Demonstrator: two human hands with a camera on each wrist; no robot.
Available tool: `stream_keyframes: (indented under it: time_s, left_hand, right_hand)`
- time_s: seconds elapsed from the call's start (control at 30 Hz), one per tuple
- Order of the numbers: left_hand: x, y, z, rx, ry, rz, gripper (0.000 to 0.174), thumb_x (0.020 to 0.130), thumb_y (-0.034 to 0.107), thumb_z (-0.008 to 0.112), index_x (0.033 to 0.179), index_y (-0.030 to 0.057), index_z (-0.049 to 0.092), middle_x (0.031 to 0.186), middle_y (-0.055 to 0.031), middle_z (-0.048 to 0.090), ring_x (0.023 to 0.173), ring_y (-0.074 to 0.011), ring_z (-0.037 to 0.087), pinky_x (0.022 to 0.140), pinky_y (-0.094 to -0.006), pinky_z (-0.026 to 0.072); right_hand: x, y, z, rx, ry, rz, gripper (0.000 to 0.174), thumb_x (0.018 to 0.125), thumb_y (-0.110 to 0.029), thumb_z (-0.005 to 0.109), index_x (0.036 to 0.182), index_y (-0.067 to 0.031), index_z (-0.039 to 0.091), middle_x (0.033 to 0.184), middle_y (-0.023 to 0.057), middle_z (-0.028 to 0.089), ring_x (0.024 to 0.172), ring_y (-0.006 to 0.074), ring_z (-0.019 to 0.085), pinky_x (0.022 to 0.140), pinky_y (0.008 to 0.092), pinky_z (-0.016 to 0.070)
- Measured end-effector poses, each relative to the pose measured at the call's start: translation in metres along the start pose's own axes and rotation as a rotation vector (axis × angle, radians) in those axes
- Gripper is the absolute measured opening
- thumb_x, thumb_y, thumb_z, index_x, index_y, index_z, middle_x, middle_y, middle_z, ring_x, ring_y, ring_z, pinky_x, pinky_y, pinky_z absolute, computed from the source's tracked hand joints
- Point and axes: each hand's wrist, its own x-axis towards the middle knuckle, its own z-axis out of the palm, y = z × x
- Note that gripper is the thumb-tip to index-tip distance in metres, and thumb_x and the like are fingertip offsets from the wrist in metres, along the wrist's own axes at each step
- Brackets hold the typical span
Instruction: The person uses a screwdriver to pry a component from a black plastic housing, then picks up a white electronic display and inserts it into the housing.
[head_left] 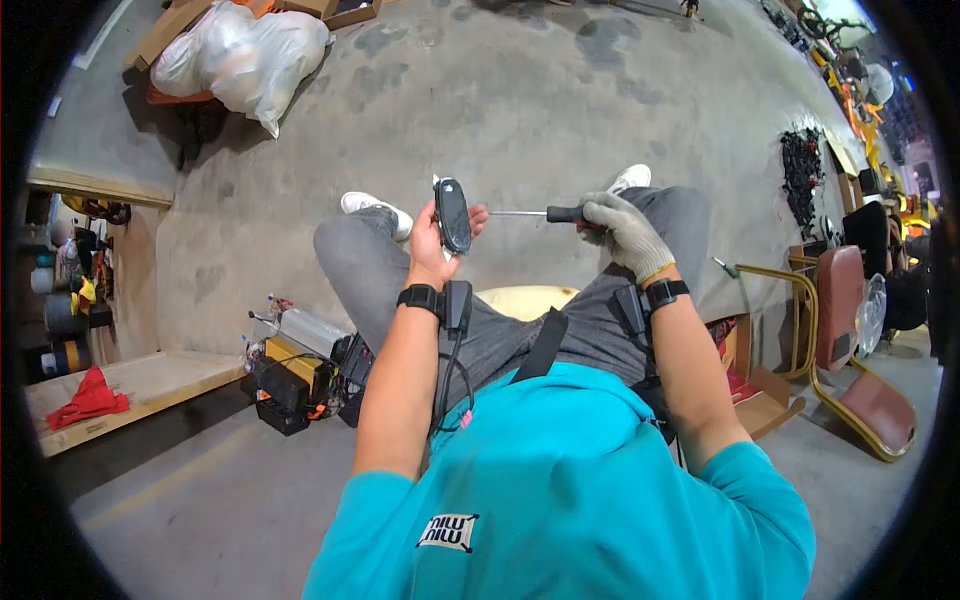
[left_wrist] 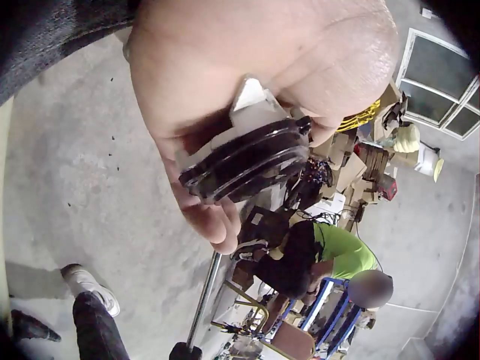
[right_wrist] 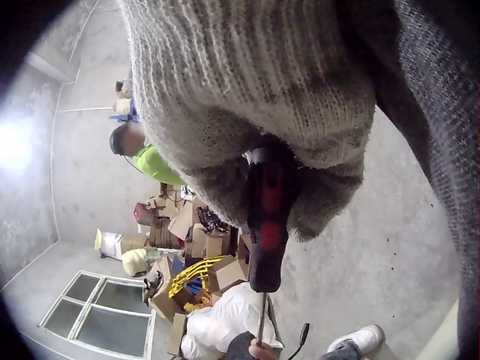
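My bare left hand (head_left: 430, 250) holds a glossy black oval part (head_left: 454, 216) with a pale backing, in front of my left knee. From the left wrist, the part's ridged black edge (left_wrist: 251, 163) and a white tab (left_wrist: 253, 103) show against the palm, fingers curved behind it. A knitted glove covers my right hand (head_left: 627, 232), which grips a screwdriver (head_left: 563, 214) by its black and red handle. Its metal shaft points left, the tip end close to the left fingertips. The right wrist view shows the handle (right_wrist: 268, 225) between the gloved fingers.
White plastic bags (head_left: 240, 60) lie on boxes at the far left. A wooden shelf (head_left: 150, 385) and a heap of electrical parts (head_left: 300, 360) are at my left. A folding chair (head_left: 840, 310) stands at my right. Another person in a green shirt (left_wrist: 346, 251) is across the room.
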Motion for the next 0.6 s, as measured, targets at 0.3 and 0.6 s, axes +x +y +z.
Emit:
stream_keyframes:
  time_s: [0.3, 0.6]
  left_hand:
    - [0.015, -0.001, -0.012, 0.102, 0.202, 0.054, 0.048, 0.103, 0.038, 0.034, 0.117, -0.0042, 0.052, 0.112, -0.0291, 0.062, 0.1, -0.0397, 0.066, 0.079, -0.042, 0.0582]
    - [0.031, -0.003, -0.003, 0.206, 0.193, 0.005, 0.05, 0.103, 0.033, 0.034, 0.127, -0.0087, 0.047, 0.121, -0.0285, 0.058, 0.106, -0.0411, 0.063, 0.081, -0.0417, 0.0581]
  right_hand:
    - [0.005, 0.003, -0.004, 0.029, 0.075, -0.029, 0.028, 0.096, -0.016, 0.06, 0.119, 0.0006, 0.058, 0.097, 0.0077, 0.06, 0.079, 0.0139, 0.062, 0.07, 0.0255, 0.0564]
    - [0.0, 0.001, -0.001, 0.078, 0.124, -0.048, 0.027, 0.094, -0.015, 0.062, 0.115, 0.0012, 0.06, 0.097, 0.0077, 0.059, 0.077, 0.014, 0.062, 0.067, 0.0245, 0.0557]
